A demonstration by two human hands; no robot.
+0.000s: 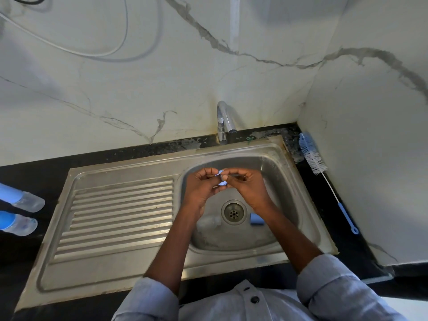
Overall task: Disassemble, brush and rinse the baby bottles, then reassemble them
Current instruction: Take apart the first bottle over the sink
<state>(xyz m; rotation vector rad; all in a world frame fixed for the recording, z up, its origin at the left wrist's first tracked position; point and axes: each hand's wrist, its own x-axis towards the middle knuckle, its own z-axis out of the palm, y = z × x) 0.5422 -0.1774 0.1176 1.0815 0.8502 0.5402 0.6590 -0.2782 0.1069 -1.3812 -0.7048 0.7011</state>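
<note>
Over the sink basin (pixel 308 212), just above the drain (pixel 233 212), we hold a small blue-and-white bottle part (pixel 221 178) between both hands. It is mostly hidden: only a pale blue curved edge shows at top and bottom, so we cannot tell which piece it is. Our left hand (pixel 202 188) curls its fingers round it from the drainboard side; our right hand (pixel 246 187) pinches it from the other side, fingertips meeting over the part.

Beside the drain, toward the drainboard (pixel 120 218), a clear bottle body (pixel 209 222) lies on its side on the basin floor. On the drain's opposite side a blue cap (pixel 256 220) lies near our right wrist.

Beyond the basin rim, on the dark counter (pixel 361 246) away from the drainboard, the bottle brush (pixel 312 156) lies along the wall. Past the drainboard's far edge two more bottles (pixel 22 199) (pixel 17 222) lie on the counter. The tap (pixel 223 121) stands behind the basin, its spout ahead of our hands.
</note>
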